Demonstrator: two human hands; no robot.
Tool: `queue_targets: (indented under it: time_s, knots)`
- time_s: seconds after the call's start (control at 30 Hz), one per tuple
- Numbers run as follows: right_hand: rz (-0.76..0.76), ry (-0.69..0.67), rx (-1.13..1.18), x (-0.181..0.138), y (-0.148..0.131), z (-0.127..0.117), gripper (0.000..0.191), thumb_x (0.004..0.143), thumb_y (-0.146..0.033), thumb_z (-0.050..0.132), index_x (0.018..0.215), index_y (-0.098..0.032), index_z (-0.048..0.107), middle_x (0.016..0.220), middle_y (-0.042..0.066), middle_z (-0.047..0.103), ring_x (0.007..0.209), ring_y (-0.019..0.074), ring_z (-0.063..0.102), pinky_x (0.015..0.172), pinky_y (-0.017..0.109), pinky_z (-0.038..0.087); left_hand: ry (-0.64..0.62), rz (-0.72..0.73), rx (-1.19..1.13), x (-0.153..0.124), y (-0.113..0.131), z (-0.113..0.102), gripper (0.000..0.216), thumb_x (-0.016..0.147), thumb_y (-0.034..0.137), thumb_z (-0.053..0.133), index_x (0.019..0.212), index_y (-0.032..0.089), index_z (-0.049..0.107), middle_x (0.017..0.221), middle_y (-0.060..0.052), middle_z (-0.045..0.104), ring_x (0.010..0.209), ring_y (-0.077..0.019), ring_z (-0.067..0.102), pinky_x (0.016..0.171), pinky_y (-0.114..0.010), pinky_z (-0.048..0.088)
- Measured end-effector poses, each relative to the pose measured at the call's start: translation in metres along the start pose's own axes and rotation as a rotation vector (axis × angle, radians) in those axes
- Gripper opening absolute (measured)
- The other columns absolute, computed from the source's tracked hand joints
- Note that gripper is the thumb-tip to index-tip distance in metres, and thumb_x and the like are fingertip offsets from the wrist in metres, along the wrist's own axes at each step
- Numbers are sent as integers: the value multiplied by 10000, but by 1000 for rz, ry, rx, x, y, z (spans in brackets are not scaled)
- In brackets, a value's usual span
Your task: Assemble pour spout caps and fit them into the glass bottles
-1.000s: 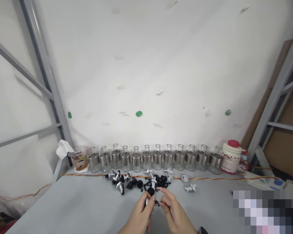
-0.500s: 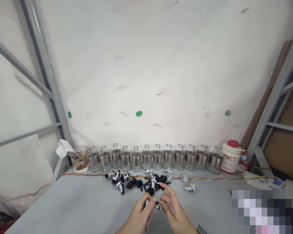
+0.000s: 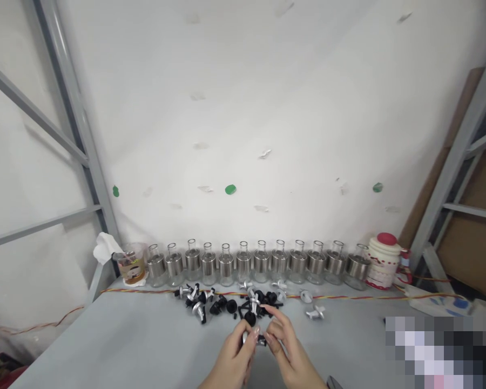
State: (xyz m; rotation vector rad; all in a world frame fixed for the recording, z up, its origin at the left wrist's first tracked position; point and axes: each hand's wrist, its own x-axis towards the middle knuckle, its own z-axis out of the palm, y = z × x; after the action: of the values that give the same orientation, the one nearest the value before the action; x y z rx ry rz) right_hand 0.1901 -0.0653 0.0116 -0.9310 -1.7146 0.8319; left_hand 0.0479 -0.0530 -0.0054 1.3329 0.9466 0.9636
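stopper [image 3: 254, 339] lies crosswise, black end rightward, pinched between left hand [image 3: 233, 359] and right hand [image 3: 289, 351].

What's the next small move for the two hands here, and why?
Probably push the black plug into the silver cap. The left hand pinches the cap, the right hand seems to pinch the plug, and the two pieces already meet between the hands, just short of the loose pile of parts.

Grey counter [image 3: 137, 340]: row of glass bottles [image 3: 243, 265] along back edge, twisted cable [image 3: 154, 291] before them, scattered black and silver stoppers [image 3: 227, 302], plastic cup [image 3: 130, 263] left, red-lidded jar [image 3: 384, 260] right.
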Motion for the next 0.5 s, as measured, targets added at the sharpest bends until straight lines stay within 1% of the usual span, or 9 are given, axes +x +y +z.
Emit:
queue_targets:
  time_s: [0.2,0.37,0.5]
  knots:
    - [-14,6,-33,-1,-1,-1,374,901,-365,281,1250,-230,267,682,-19,488,639,139,522,689,292,449,-8,-29,-23,0,1,-2,367,782,567,401,717,206,410,451,113,337,298,-38,255,310,-173,232]
    - [4,16,-6,0,-2,-1,393,894,-357,306,1262,-224,267,717,-1,544,675,148,550,727,316,450,-38,-54,-137,4,-3,-2,341,760,547,458,730,211,411,412,120,354,273,-43,253,282,-164,240]
    - [4,2,-16,-1,0,-1,388,888,-345,324,1254,-217,304,724,6,551,696,153,555,743,317,440,-59,-73,-235,4,0,0,336,740,539,490,715,216,398,386,120,381,268,-47,275,278,-156,260]
